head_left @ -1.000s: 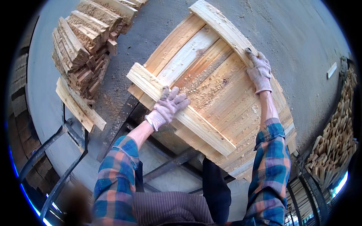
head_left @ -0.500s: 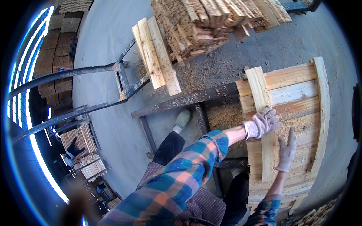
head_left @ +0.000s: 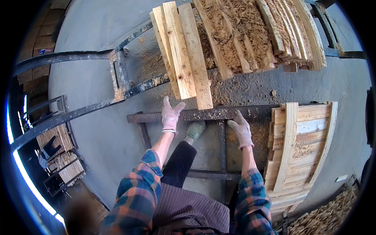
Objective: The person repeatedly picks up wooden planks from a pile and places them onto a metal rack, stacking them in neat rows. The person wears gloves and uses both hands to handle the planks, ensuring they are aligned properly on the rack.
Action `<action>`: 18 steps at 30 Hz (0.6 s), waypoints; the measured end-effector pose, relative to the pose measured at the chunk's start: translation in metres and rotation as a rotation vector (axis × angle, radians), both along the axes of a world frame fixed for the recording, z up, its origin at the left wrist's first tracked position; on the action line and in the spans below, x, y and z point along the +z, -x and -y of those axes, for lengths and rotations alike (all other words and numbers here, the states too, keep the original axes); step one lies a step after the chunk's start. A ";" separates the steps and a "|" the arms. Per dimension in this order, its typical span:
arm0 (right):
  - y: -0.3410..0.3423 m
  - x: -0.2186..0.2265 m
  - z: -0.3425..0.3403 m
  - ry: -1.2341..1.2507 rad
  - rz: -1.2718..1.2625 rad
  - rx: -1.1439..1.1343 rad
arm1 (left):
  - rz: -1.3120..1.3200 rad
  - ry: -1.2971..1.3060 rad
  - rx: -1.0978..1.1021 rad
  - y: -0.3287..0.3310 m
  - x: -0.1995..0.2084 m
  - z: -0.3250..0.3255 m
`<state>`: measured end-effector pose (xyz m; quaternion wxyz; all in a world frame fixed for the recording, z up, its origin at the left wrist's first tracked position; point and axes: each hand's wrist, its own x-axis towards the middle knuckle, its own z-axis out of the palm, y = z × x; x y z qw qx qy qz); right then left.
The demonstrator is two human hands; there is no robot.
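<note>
My left hand (head_left: 170, 114), in a pale work glove, reaches forward with thumb and fingers apart and nothing in it. Just beyond its fingertips lie a few loose wooden boards (head_left: 182, 58), their near ends sticking out over a dark metal rail. My right hand (head_left: 241, 129), gloved too, is over the metal bench frame (head_left: 196, 114) with its fingers spread and no object in them. To the right of it, a slatted wood panel (head_left: 307, 147) with two long crosswise boards rests on the frame, bits of sawdust on its slats.
A thick stack of sawdust-covered boards (head_left: 250, 35) stands at the far side. Metal rails (head_left: 62, 56) run off to the left. Scrap wood (head_left: 327, 211) is heaped at the lower right. A person (head_left: 47, 152) is beside wood stacks at far left. My shoe (head_left: 196, 130) shows under the frame.
Both hands have left the slatted panel and moved left, the left hand farther, toward the loose boards. My view has turned, so the board stack shows more fully.
</note>
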<state>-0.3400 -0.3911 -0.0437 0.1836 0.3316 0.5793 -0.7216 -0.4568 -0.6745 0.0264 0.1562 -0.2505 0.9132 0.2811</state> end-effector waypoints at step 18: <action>0.141 0.195 0.136 -0.009 0.142 0.368 | 0.136 -0.902 0.489 -0.022 0.056 0.098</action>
